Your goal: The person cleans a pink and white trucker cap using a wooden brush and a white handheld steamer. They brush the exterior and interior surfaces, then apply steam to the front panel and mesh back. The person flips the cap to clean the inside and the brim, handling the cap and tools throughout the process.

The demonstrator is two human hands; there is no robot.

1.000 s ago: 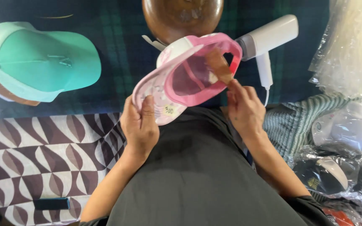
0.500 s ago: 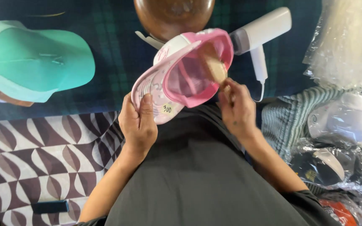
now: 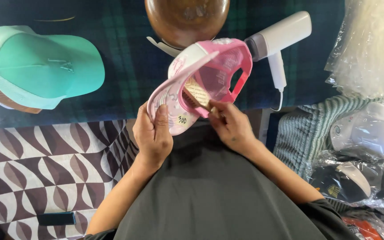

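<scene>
A pink and white mesh-backed cap [image 3: 210, 73] is held up over my lap, its underside turned toward me. My left hand [image 3: 153, 133] grips the patterned brim, thumb on top beside a small sticker. My right hand [image 3: 230, 122] pinches the handle of a small wooden brush [image 3: 196, 94], whose pale bristles sit inside the cap against the front sweatband. The cap's strap opening faces right.
A mint green cap [image 3: 41, 69] lies at the left on a dark plaid cloth [image 3: 121, 58]. A brown wooden bowl [image 3: 186, 20] and a white hair dryer [image 3: 278, 38] sit behind the pink cap. Bagged caps [image 3: 361, 169] and a clear plastic bundle [image 3: 374, 44] crowd the right.
The cap has been tipped so the brim points down-left. The brush has moved from the cap's right inner side down to the front band, my right hand following.
</scene>
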